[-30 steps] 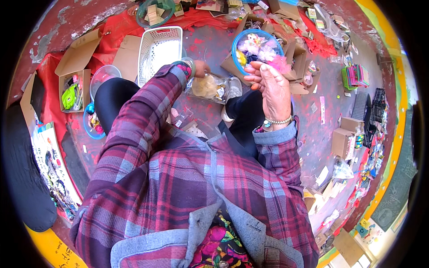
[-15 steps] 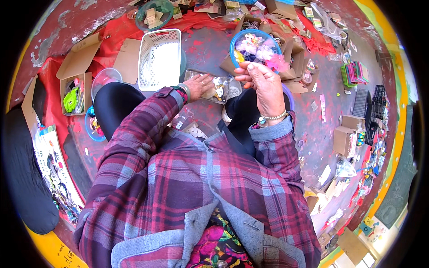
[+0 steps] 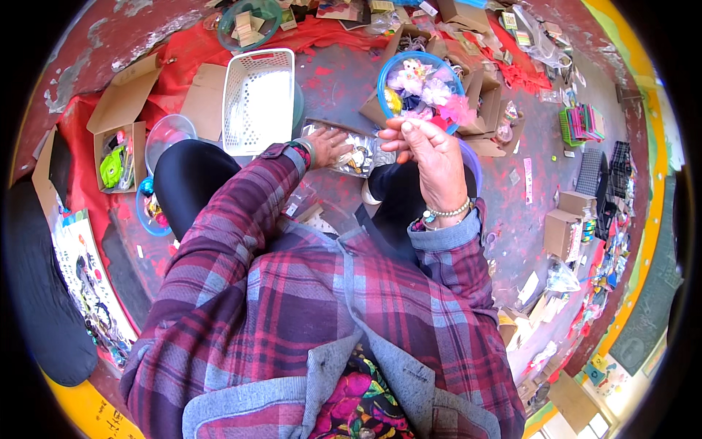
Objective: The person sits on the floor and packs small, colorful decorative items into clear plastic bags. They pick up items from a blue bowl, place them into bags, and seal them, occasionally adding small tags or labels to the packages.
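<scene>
My left hand (image 3: 326, 147) lies with spread fingers on the left part of a clear plastic packet (image 3: 360, 159), its palm turned down. Small white, black and gold pieces show through the plastic; my hand covers the rest. To the right, my right hand (image 3: 433, 162) is raised in front of my knee, thumb and fingers drawn together in a pinch. Whatever it holds, if anything, is too small to make out. Just beyond its fingertips stands a blue-rimmed basin (image 3: 381, 82) of pink, white and yellow frilly hair ornaments.
A white perforated basket (image 3: 227, 102) stands beyond my left forearm. Open cardboard boxes (image 3: 117, 102) flank it at the left. A green basin (image 3: 221, 29) holds cards at the back. More boxes (image 3: 561, 230) and a green basket of colourful items (image 3: 567, 126) sit at the right.
My right hand has come down slightly toward me, still pinched. My left hand has shifted a little on the packet, and more of the packet's contents show beside it.
</scene>
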Demonstrator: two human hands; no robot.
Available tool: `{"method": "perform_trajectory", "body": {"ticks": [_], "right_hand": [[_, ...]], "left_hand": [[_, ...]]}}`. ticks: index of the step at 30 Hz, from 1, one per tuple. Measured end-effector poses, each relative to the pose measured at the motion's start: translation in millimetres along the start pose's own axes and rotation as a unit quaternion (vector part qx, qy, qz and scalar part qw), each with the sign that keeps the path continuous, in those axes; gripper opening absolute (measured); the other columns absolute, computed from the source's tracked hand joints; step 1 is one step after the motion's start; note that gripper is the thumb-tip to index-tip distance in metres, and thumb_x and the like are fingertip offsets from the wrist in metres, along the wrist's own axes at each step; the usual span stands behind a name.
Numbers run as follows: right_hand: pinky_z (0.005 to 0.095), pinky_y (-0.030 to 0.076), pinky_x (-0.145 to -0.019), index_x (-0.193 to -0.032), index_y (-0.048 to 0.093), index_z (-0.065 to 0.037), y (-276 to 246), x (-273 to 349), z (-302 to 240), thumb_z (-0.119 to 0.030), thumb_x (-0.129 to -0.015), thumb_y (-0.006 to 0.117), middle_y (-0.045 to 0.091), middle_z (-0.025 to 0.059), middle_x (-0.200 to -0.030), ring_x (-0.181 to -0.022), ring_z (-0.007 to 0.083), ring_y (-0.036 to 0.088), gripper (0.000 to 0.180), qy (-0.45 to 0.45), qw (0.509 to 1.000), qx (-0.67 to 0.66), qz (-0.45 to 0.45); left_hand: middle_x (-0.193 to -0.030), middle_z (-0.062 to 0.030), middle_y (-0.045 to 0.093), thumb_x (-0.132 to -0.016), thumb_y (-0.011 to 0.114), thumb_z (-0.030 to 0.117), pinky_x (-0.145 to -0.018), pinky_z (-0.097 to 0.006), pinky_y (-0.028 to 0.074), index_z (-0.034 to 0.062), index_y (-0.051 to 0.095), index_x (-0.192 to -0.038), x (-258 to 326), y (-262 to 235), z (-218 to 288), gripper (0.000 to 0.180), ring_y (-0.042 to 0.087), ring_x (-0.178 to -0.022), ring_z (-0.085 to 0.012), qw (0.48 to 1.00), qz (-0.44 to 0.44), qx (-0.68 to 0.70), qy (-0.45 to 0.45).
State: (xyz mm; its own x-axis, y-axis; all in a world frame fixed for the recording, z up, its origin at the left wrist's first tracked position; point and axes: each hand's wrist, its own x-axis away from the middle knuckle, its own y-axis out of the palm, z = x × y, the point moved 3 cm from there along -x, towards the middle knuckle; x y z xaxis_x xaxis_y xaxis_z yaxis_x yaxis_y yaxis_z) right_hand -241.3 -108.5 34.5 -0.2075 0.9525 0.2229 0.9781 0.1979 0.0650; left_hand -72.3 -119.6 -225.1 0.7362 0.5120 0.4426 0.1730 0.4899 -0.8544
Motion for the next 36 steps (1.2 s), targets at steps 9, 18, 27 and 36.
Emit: {"method": "perform_trajectory", "body": {"ticks": [9, 18, 27, 36], "right_hand": [[0.0195, 0.045, -0.06, -0.101, 0.06, 0.001, -0.5, -0.4, 2.5, -0.023, -0.092, 0.049, 0.064, 0.0063, -0.088, -0.075, 0.0098, 0.061, 0.028, 0.016, 0.999, -0.021, -0.027], [0.0209, 0.044, -0.062, -0.102, 0.06, 0.002, -1.9, 3.6, 1.6, -0.026, -0.091, 0.05, 0.065, 0.0086, -0.09, -0.077, 0.0119, 0.062, 0.031, 0.026, 0.999, -0.022, -0.026], [0.0202, 0.044, -0.061, -0.101, 0.06, 0.0, -1.4, 2.4, 10.1, -0.027, -0.09, 0.051, 0.065, 0.0077, -0.089, -0.075, 0.0118, 0.062, 0.03, 0.006, 0.999, -0.012, -0.031], [0.0202, 0.043, -0.051, -0.088, 0.061, -0.001, -3.7, -1.5, 9.8, -0.026, -0.09, 0.052, 0.064, 0.0077, -0.073, -0.061, 0.0141, 0.062, 0.026, -0.061, 0.992, -0.077, 0.076]], "left_hand": [[-0.147, -0.0087, 0.017, -0.084, 0.05, 0.024, -0.109, -0.046, 0.011, 0.028, 0.022, -0.14, -5.8, 2.4, -4.0, 0.063, 0.011, -0.136, -0.0278, 0.999, -0.027, 0.008, -0.026], [-0.146, -0.0153, 0.015, -0.083, 0.051, 0.034, -0.108, -0.05, 0.009, 0.0167, 0.02, -0.14, 0.2, -7.3, 5.3, 0.067, 0.01, -0.136, -0.0318, 0.999, -0.009, 0.033, -0.028], [-0.141, -0.0218, 0.023, -0.076, 0.059, 0.034, -0.106, -0.05, 0.019, 0.0094, 0.021, -0.139, 28.9, -35.4, 24.6, 0.077, 0.021, -0.132, -0.0351, 0.986, 0.128, 0.093, -0.058], [-0.066, -0.015, 0.061, -0.083, 0.053, 0.026, -0.066, -0.038, 0.046, 0.0009, 0.063, -0.068, 78.7, -92.6, -7.8, 0.031, 0.059, -0.069, -0.0316, 0.855, 0.422, 0.166, -0.252]]}}
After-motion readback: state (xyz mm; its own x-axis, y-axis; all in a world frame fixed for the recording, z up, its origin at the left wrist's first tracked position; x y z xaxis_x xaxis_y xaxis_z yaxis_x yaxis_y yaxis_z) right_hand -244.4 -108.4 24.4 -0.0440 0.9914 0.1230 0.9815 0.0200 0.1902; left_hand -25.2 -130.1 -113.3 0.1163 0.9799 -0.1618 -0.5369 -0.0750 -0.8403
